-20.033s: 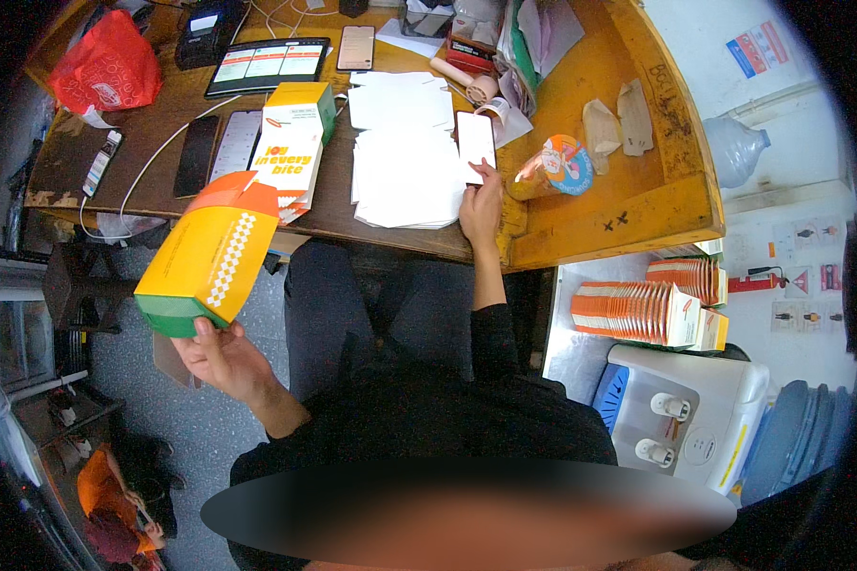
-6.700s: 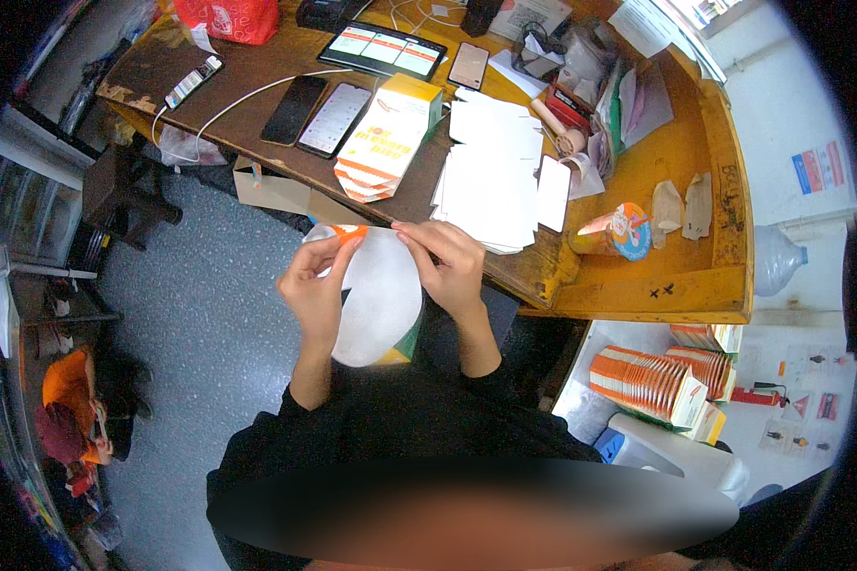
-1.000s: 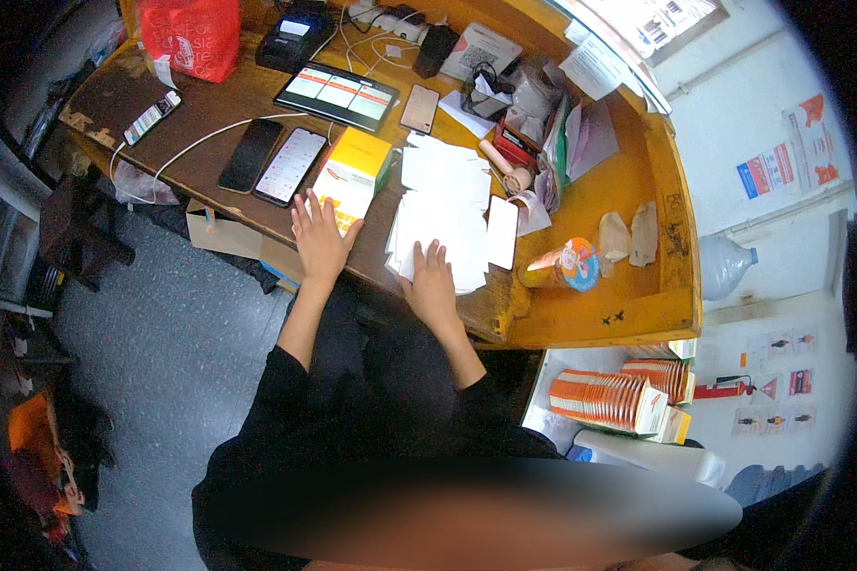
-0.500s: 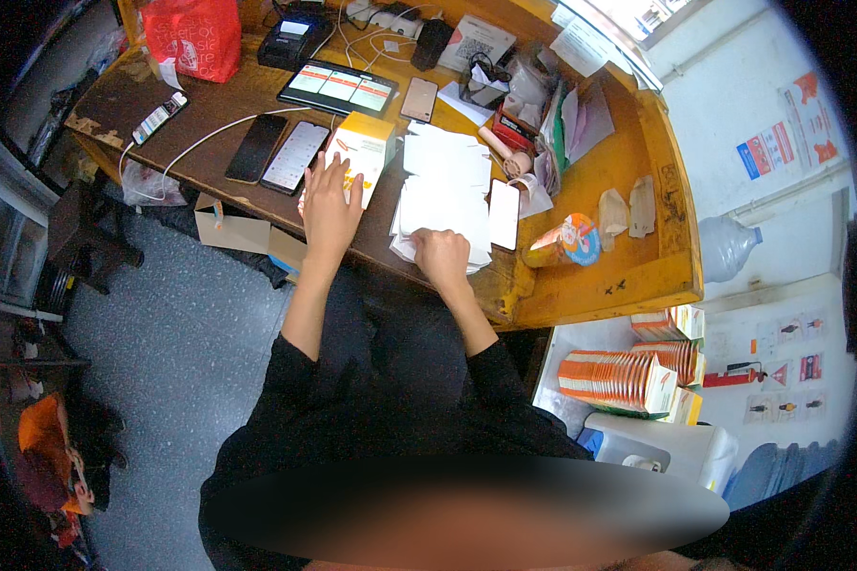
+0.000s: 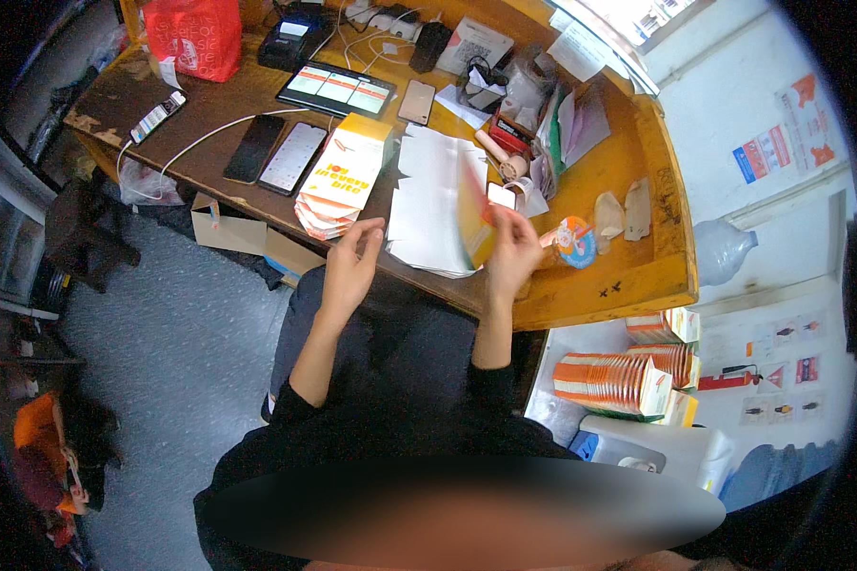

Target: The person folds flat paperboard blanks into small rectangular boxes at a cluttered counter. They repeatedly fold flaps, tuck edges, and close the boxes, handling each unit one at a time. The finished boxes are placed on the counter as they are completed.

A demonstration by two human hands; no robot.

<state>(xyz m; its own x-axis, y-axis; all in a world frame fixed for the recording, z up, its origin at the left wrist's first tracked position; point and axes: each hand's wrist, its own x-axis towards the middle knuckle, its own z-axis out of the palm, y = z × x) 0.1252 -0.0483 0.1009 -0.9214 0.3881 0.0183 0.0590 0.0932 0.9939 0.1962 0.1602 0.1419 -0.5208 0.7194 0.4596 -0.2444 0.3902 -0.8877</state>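
Note:
My right hand (image 5: pixel 512 255) pinches the right edge of a thin carton blank (image 5: pixel 470 217), which is lifted and smeared by motion; yellow, green and red print shows on it. Below it lies a stack of carton blanks (image 5: pixel 427 205), white side up with notched edges. To the left sits a pile of folded cartons (image 5: pixel 341 181), printed orange, white and yellow. Just in front of that pile, my left hand (image 5: pixel 354 265) hovers with thumb and fingers apart, holding nothing.
Two phones (image 5: pixel 293 157) and a tablet (image 5: pixel 337 89) lie beyond the cartons. An orange-and-blue tape roll (image 5: pixel 574 243) sits right of my right hand, near the raised wooden desk edge (image 5: pixel 628 281). Rows of folded cartons (image 5: pixel 607 383) stand on a lower surface at right.
My left hand has come off the folded carton pile, back toward me. My right hand has moved from the stack's near edge to its right side and raised a blank's edge.

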